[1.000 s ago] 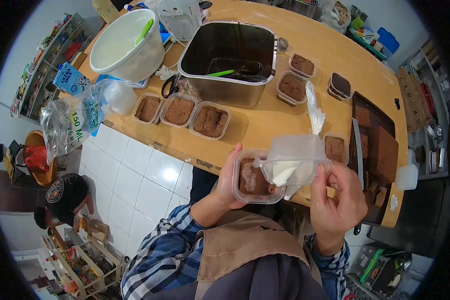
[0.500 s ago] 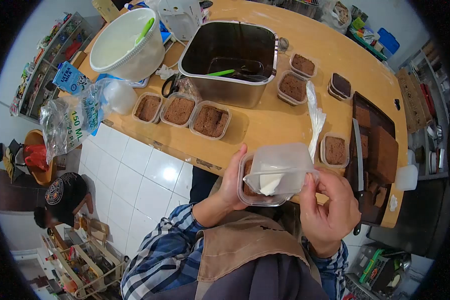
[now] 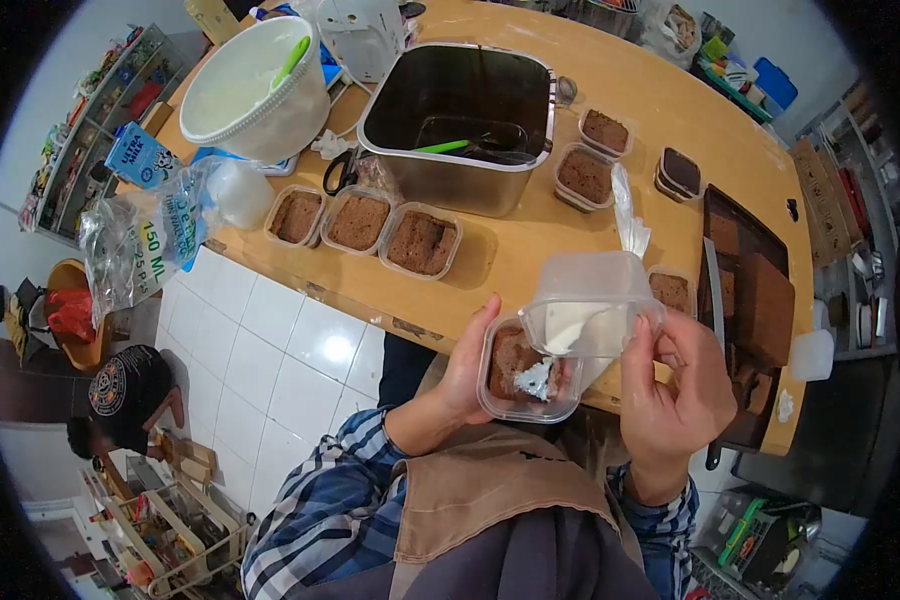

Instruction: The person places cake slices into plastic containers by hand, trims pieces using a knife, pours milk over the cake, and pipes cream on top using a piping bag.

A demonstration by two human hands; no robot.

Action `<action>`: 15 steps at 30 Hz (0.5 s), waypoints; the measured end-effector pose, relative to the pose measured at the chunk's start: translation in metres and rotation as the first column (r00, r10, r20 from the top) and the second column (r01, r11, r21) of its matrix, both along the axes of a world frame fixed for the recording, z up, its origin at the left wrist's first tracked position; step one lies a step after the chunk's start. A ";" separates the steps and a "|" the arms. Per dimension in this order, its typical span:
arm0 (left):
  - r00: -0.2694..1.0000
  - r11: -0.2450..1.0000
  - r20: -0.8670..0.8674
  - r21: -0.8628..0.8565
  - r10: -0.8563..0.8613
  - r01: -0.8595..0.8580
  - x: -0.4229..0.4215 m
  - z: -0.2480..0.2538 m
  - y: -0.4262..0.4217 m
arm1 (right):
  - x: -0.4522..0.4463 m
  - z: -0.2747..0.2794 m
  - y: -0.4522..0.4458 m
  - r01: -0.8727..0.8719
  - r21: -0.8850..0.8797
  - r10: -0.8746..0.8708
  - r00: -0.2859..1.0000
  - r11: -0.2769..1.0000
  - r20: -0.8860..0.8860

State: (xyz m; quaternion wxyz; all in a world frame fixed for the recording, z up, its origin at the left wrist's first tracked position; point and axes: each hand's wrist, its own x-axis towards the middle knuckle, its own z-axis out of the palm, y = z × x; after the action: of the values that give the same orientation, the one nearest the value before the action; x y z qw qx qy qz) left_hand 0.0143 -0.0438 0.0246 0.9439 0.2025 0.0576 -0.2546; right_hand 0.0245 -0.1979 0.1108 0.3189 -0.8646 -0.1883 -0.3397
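My left hand (image 3: 454, 379) is wrapped round the left side of a clear plastic tub (image 3: 532, 408). Brown cake (image 3: 511, 357) lies in that tub, with a patch of white cream (image 3: 537, 380) on its right part. Pinched in the fingers of my right hand (image 3: 678, 392) is a second clear container (image 3: 587, 285), tilted over the tub's upper right side. White cream (image 3: 570, 322) shows through it. Behind it, a white piping bag (image 3: 630, 222) lies partly hidden on the table.
Several cake-filled tubs (image 3: 420, 241) stand on the table (image 3: 510, 238). Behind are a metal pan (image 3: 460, 180) and a white bowl (image 3: 255, 100). At right, a knife (image 3: 716, 320) crosses a dark tray (image 3: 776, 236) of cake. A person (image 3: 130, 400) is at lower left.
The second container has moved up and to the right with my right hand, uncovering the tub. White cream now shows on the cake there. My left hand still holds the tub, slightly lower.
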 end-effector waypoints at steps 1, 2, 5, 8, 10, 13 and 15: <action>0.998 0.995 0.065 0.095 -0.015 0.009 -0.001 -0.002 0.000 | 0.000 0.001 0.001 -0.002 -0.012 0.002 1.000 1.000 0.002; 0.991 0.982 0.127 0.190 -0.034 0.010 -0.001 -0.002 0.001 | 0.000 0.001 0.002 -0.004 -0.023 0.004 1.000 1.000 0.003; 0.991 0.949 0.124 0.315 -0.052 0.010 0.000 0.007 0.000 | 0.000 0.000 0.003 -0.024 -0.036 0.024 1.000 0.999 0.009; 0.999 0.982 0.019 0.187 -0.033 0.029 -0.001 0.002 -0.002 | -0.002 0.001 0.004 -0.047 -0.038 0.047 0.999 0.998 -0.003; 0.998 0.987 0.039 0.155 -0.050 0.044 0.000 -0.001 0.000 | -0.003 0.003 0.003 -0.047 -0.033 0.047 0.999 0.998 -0.016; 0.997 0.996 0.057 0.074 -0.045 0.040 0.000 -0.002 0.002 | -0.001 0.004 0.003 -0.039 -0.018 0.040 0.999 0.999 0.007; 0.996 0.997 0.076 0.067 -0.038 0.033 -0.001 -0.003 0.002 | 0.000 0.003 0.004 -0.032 -0.009 0.032 0.999 0.999 0.031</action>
State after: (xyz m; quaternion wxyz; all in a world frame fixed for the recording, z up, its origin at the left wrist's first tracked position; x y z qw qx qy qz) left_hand 0.0138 -0.0413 0.0219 0.9335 0.2443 0.0256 -0.2613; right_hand 0.0246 -0.1942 0.1134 0.3175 -0.8575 -0.2086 -0.3469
